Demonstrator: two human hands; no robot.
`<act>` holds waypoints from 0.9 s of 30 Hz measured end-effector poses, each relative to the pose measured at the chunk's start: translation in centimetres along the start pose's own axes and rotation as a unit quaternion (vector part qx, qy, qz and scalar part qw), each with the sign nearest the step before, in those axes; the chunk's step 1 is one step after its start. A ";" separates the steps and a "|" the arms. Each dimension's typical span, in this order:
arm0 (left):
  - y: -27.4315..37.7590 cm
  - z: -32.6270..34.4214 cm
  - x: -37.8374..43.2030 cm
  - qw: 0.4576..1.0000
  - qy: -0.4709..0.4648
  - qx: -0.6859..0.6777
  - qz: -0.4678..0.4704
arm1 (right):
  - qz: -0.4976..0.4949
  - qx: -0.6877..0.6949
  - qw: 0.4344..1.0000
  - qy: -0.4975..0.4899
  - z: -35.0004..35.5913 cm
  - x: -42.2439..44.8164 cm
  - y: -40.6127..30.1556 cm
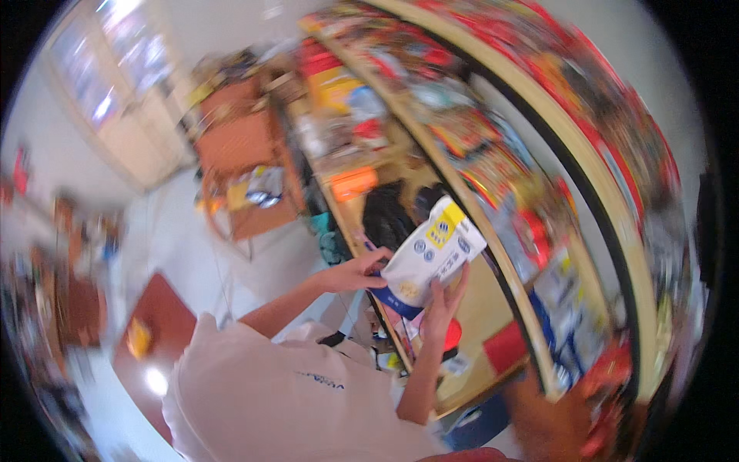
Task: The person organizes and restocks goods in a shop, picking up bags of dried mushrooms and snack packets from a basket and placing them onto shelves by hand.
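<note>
A white, yellow and blue plastic packaging pouch (424, 260) is held tilted in front of my chest, between both hands. My left hand (366, 271) grips the pouch at its lower left edge, near the dark blue band. My right hand (447, 297) supports its lower right side, with fingers extended along it. Printing covers the side facing up. What lies inside the pouch is hidden. Just beyond it, a black plastic bag (387, 216) rests on the wooden shelf board (485, 306).
Tiered wooden shelves (508, 277) with blurred colourful packets stand at right. An orange item (353, 183) lies on the lower board. A red-brown chair (236, 138) holds packets. A brown tabletop (156, 335) bears a yellow item (138, 338). A door (133, 115) stands at upper left.
</note>
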State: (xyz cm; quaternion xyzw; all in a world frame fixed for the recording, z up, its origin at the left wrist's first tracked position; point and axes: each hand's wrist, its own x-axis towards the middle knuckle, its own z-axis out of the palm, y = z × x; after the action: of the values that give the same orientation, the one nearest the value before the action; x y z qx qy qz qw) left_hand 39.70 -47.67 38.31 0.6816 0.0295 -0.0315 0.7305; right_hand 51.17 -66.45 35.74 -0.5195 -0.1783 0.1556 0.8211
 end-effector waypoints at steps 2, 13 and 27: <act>-2.7 -2.0 -4.8 0.997 0.039 -0.064 0.005 | 0.034 -0.047 0.997 -0.050 4.0 -2.2 3.2; -11.7 -9.1 -23.5 0.936 0.320 -0.136 -0.049 | 0.177 -0.123 0.948 -0.235 20.3 -10.1 14.1; -13.7 -8.2 -41.3 0.656 0.714 -0.245 -0.003 | 0.325 -0.066 0.740 -0.584 41.9 -18.7 20.9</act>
State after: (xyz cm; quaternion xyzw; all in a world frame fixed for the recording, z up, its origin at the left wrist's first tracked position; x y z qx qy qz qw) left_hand -2.58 -40.19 27.69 0.2901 0.5506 0.4714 0.6249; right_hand 14.02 -32.67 30.97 -0.4059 -0.4531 0.6742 0.4187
